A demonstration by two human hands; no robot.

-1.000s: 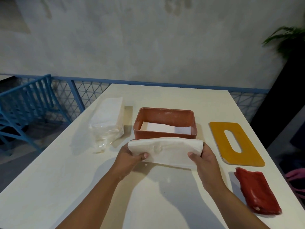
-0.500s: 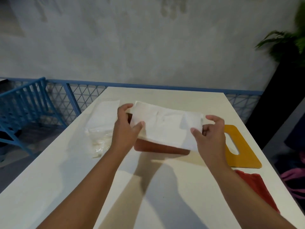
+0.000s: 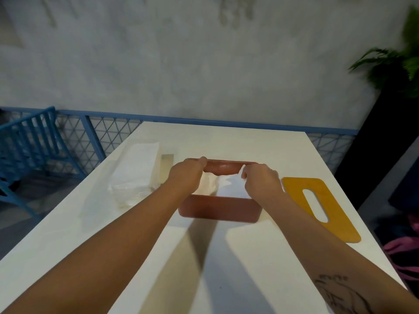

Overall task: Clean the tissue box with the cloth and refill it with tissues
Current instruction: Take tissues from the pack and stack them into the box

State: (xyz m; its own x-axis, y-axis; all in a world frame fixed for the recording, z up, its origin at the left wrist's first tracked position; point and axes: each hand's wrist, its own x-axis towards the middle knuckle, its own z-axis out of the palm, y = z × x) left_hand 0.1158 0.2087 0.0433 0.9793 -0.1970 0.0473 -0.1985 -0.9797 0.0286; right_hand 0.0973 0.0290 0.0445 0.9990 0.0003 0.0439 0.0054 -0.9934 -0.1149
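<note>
Bare forearms (image 3: 127, 243) — tattoo (image 3: 335, 293) on R.

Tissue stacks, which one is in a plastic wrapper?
The tissue pack left of the brown tissue box, lying on the table; the loose stack sits bare inside the box.

Two hands are in view: a left hand (image 3: 184, 175) and a right hand (image 3: 261, 180). One red-brown box (image 3: 217, 208) sits under both. One stack of tissues (image 3: 229, 189) shows between them. One yellow lid (image 3: 292, 189) lies just right of the right hand. One clear pack (image 3: 136, 171) lies just left of the left hand. One plant (image 3: 390, 64) stands beyond the right hand.
</note>
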